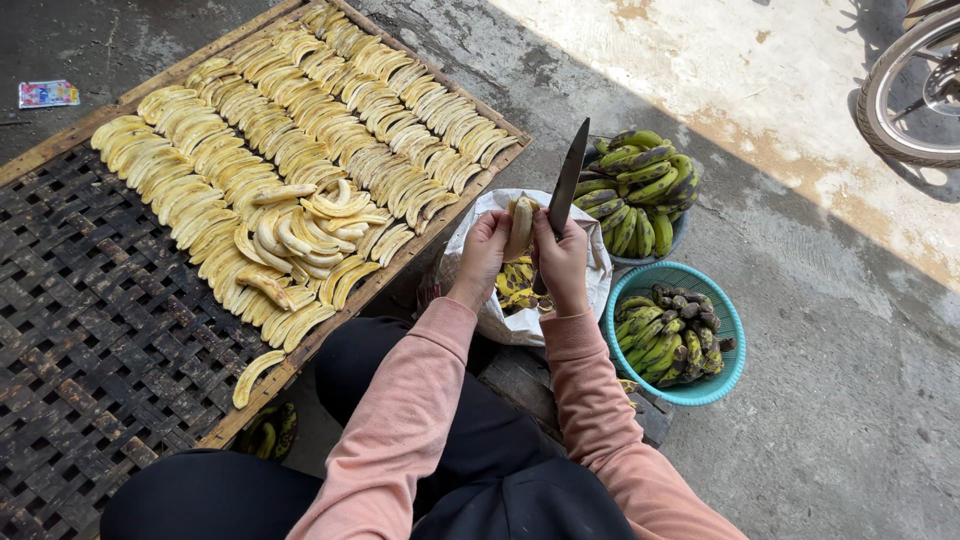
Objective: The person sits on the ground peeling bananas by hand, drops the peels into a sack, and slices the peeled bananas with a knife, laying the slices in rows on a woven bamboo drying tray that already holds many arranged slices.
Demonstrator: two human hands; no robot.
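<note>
My left hand [482, 256] and my right hand [562, 262] are raised together over a white sack [598, 272] that holds banana peels. Between them is a partly peeled banana [520, 226], gripped by the left hand. The right hand also clasps a knife [566, 187] with its dark blade pointing up and away. Both sleeves are pink.
A woven bamboo drying rack [90, 330] at left carries rows of peeled banana slices [300, 150] and a loose pile [310, 230]. A teal basket [728, 372] and a grey basin [672, 240] hold green bananas. A motorbike wheel [905, 100] stands top right.
</note>
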